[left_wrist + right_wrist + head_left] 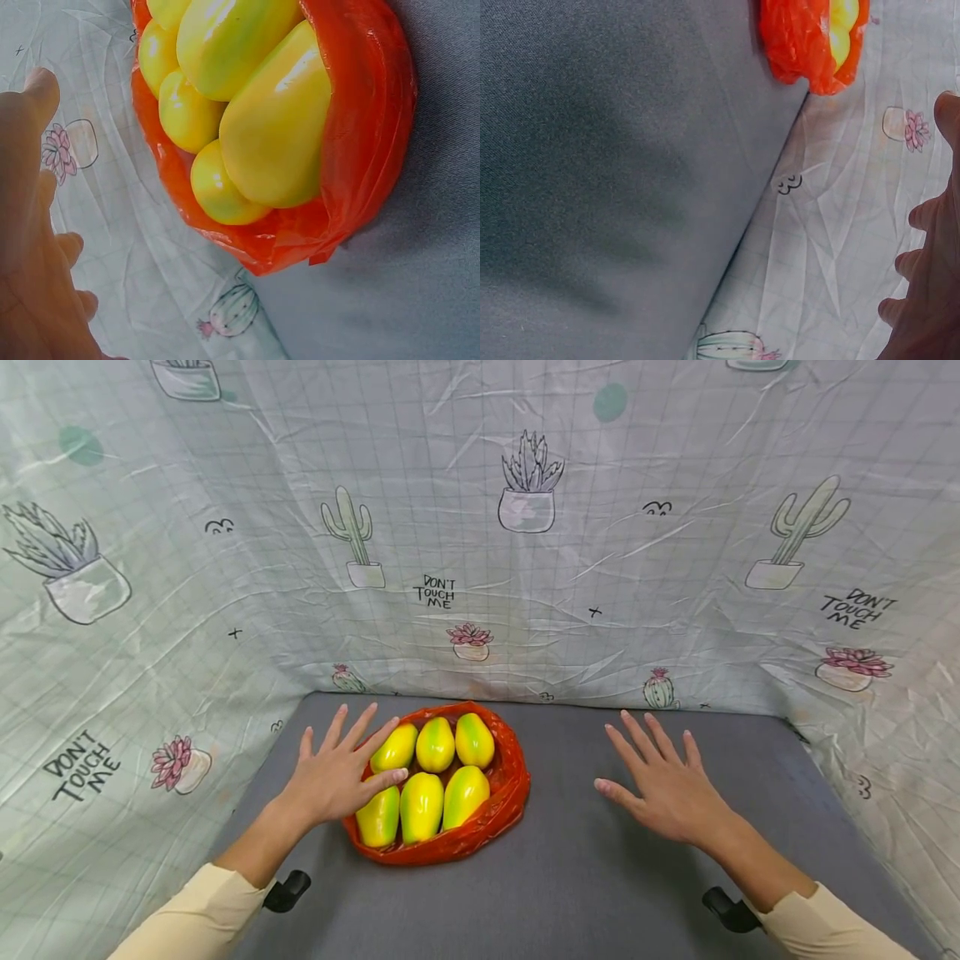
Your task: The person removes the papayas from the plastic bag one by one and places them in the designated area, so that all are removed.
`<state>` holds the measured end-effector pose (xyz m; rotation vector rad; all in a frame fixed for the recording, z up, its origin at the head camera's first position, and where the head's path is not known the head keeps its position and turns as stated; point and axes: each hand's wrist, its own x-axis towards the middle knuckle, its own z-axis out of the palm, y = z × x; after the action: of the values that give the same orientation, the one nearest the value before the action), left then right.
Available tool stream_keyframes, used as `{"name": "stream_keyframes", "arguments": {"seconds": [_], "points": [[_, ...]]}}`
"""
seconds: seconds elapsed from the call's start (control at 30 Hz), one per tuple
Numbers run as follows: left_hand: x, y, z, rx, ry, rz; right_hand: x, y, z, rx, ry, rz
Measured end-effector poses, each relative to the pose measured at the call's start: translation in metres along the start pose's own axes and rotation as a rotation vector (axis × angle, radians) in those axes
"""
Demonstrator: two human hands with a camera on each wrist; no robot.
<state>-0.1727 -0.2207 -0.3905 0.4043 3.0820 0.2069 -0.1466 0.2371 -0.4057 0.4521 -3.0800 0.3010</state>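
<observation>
Several glossy yellow-green fruits (422, 807), shaped like mangoes or small papayas, lie in two rows inside an open red plastic bag (517, 777), its rim rolled down around them. My left hand (337, 777) is spread palm down above the bag's left side, fingers straight, overlapping some fruits in the head view. The left wrist view shows a gap between that hand (37, 247) and the bag (367, 112). Off to the right of the bag, my right hand (667, 785) hovers over the table with its fingers spread, holding nothing.
A grey cloth-covered table (555, 893) spans the area beneath both hands. Behind it and along both sides hangs a pale curtain (600, 568) printed with cacti and potted plants. Black straps sit at the left wrist (287, 891) and right wrist (729, 910).
</observation>
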Motion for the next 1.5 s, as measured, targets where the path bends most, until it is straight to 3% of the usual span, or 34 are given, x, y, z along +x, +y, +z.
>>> {"name": "stream_keyframes", "arguments": {"seconds": [0.6, 1.17, 1.5], "points": [[-0.006, -0.008, 0.009, 0.02, -0.006, -0.002, 0.004, -0.004, 0.007, 0.011, -0.005, -0.001], [-0.014, -0.023, 0.018, 0.001, -0.019, 0.009, 0.006, -0.007, 0.013, 0.008, -0.01, -0.018], [-0.016, -0.035, 0.025, 0.043, 0.003, 0.022, 0.011, -0.012, 0.02, 0.008, -0.008, -0.041]]}}
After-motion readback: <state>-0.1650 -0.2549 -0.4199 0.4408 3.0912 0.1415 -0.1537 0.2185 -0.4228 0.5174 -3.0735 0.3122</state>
